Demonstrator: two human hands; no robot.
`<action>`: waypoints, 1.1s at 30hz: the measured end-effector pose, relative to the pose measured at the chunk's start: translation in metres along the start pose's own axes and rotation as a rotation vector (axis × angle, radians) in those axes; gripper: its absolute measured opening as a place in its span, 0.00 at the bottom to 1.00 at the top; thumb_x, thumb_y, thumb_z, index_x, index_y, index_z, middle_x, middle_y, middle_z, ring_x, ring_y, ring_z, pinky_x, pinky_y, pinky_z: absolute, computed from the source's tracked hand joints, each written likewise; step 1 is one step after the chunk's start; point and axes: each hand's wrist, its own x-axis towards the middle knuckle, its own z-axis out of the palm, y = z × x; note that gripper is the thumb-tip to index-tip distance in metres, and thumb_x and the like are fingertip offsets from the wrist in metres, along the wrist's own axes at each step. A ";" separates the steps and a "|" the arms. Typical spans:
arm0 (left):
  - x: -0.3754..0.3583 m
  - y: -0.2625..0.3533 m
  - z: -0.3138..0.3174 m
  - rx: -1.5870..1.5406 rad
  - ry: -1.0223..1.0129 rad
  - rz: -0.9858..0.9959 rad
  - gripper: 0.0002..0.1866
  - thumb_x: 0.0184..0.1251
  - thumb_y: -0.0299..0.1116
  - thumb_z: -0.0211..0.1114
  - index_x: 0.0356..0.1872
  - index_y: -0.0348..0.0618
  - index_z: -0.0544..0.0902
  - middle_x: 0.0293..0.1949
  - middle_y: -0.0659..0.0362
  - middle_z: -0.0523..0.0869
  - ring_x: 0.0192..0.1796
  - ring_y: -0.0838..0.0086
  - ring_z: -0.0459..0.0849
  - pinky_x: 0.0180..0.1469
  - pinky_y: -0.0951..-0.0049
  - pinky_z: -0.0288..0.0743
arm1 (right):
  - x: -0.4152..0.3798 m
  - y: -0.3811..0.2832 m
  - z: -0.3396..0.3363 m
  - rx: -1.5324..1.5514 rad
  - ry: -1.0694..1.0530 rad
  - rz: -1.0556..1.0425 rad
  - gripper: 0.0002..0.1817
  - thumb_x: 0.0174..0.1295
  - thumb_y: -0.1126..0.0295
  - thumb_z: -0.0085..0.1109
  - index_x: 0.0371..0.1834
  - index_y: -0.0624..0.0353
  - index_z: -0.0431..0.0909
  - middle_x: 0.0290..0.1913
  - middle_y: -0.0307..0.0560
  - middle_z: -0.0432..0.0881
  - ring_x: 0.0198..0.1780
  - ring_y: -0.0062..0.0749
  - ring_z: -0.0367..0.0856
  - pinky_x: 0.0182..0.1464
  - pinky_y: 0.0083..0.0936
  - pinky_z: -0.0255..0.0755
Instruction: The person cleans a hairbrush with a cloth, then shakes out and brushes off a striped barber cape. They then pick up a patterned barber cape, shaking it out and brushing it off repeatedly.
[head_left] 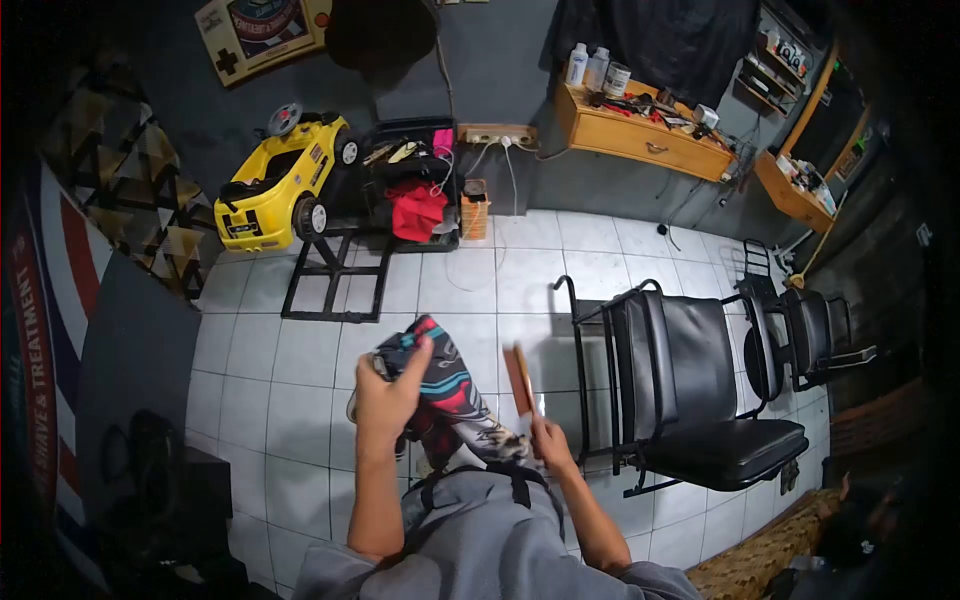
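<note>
My left hand (392,395) is closed on a dark patterned cloth (445,375) with blue, red and white markings, which hangs down in front of my body. To its right, my right hand (549,440) grips the lower end of a brush (521,381) with a brown wooden body, held upright and slightly blurred. The brush and the cloth are apart at the top; the cloth's lower edge lies close to my right hand.
A black barber chair (675,360) stands at the right. Ahead are a yellow toy car (270,190), a black metal frame (338,275), a red cloth (417,209) on a dark rack and a wooden wall drawer (640,145) holding bottles and tools.
</note>
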 end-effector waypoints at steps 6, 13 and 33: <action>-0.007 -0.013 0.031 -0.214 -0.350 0.016 0.12 0.58 0.35 0.67 0.24 0.34 0.81 0.19 0.66 0.79 0.22 0.86 0.73 0.24 0.79 0.65 | -0.085 -0.161 0.062 0.423 -0.278 -0.315 0.17 0.72 0.55 0.38 0.36 0.57 0.70 0.21 0.33 0.66 0.18 0.18 0.62 0.19 0.15 0.57; -0.008 0.029 0.020 -0.523 -0.236 -0.022 0.09 0.65 0.32 0.63 0.31 0.35 0.83 0.28 0.65 0.83 0.29 0.86 0.76 0.32 0.81 0.69 | -0.013 -0.050 0.059 -0.384 -0.004 -0.408 0.22 0.70 0.54 0.40 0.40 0.65 0.75 0.26 0.57 0.78 0.27 0.49 0.76 0.33 0.37 0.70; -0.013 0.019 0.039 -0.335 -0.340 0.088 0.11 0.68 0.30 0.58 0.43 0.32 0.81 0.30 0.69 0.79 0.30 0.90 0.70 0.31 0.87 0.63 | -0.061 -0.151 0.064 0.265 -0.140 -0.449 0.22 0.72 0.52 0.35 0.30 0.59 0.68 0.22 0.36 0.66 0.22 0.18 0.64 0.22 0.20 0.60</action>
